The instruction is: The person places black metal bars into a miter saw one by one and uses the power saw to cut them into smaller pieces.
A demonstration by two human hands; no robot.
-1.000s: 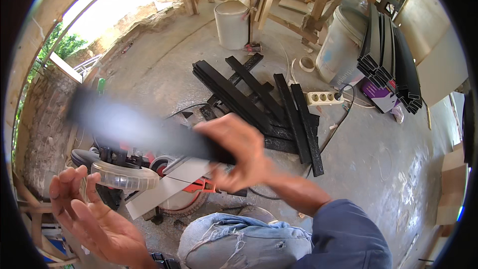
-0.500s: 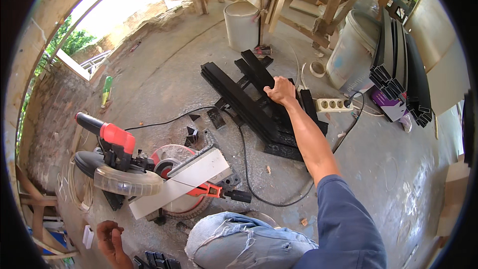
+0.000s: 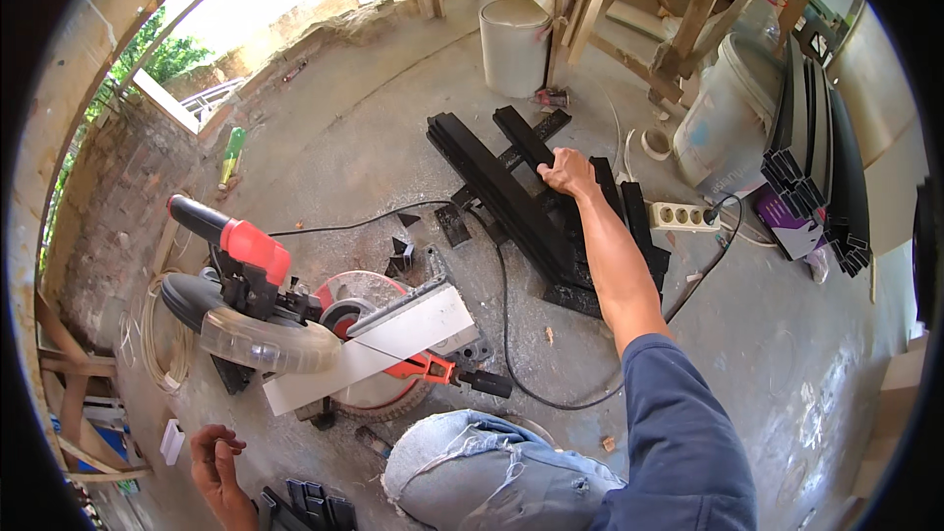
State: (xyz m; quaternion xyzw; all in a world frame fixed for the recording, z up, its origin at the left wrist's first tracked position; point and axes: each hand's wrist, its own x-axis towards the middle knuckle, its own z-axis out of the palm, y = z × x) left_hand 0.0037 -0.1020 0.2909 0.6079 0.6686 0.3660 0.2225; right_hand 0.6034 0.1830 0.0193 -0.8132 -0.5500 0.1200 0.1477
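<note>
My right hand reaches forward, its fingers curled around a long black bar in a group of similar bars. Those bars lie side by side on black crosspieces on the floor. At the lower left my left hand hangs with loosely bent fingers, nothing visible in it. Below it lie short black tube pieces. Between my hands stands a red and black miter saw, with a white flat board lying across its base.
A white power strip and a black cable lie near the bars. Buckets, a roll of tape and bundled black tubes stand or lie farther off. Black offcuts are scattered beside the saw. A green-handled tool lies at the left.
The view has turned slightly left, so everything appears farther right. My right hand has shifted a little left across the black bars, which keep their arrangement. The left hand stays low.
</note>
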